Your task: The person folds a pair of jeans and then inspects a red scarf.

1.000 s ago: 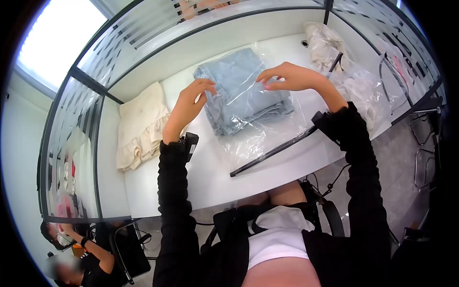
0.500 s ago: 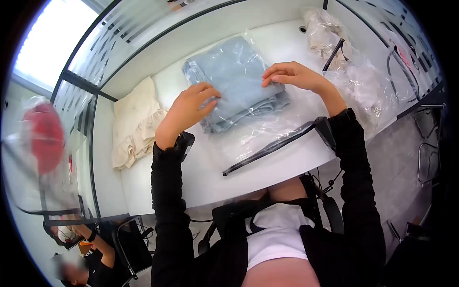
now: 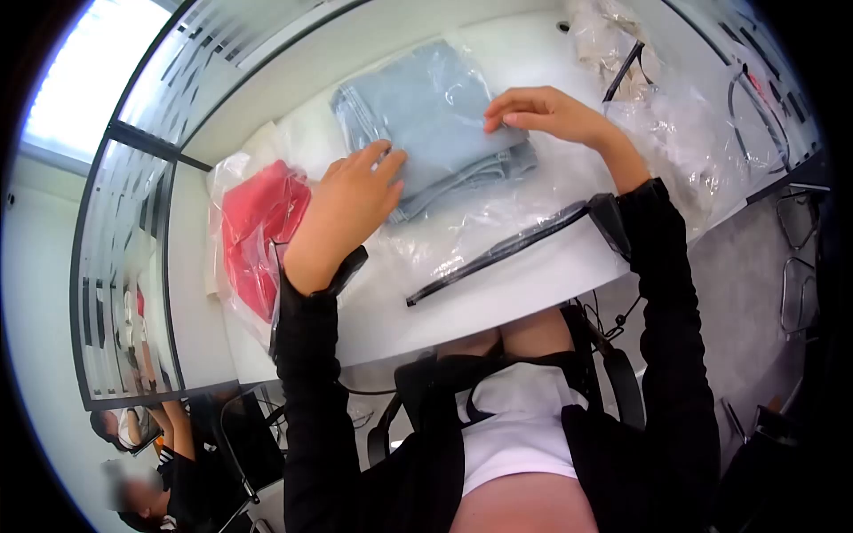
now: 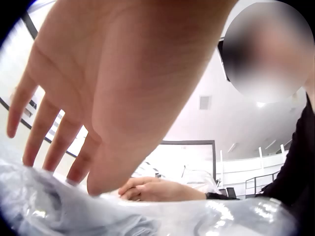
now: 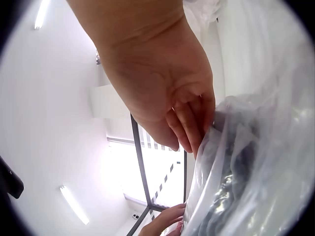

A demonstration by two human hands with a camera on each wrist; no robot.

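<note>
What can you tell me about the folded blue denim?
The folded denim is pale blue, stacked in layers with stitched seams along its left side. It lies flat inside a clear, glossy plastic bag on the white table. The left hand and right hand touch the plastic with their fingertips, at opposite sides.

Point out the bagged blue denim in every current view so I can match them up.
Head view: the bagged blue denim is at upper middle, reaching between the two hands.
Left wrist view: it runs along the bottom, greyish folds under shiny plastic, below the fingers.
Right wrist view: it is at lower right, dark folds blurred by the plastic.
Shared landmark: the left hand, large in the left wrist view, at the bottom edge in the right.
</note>
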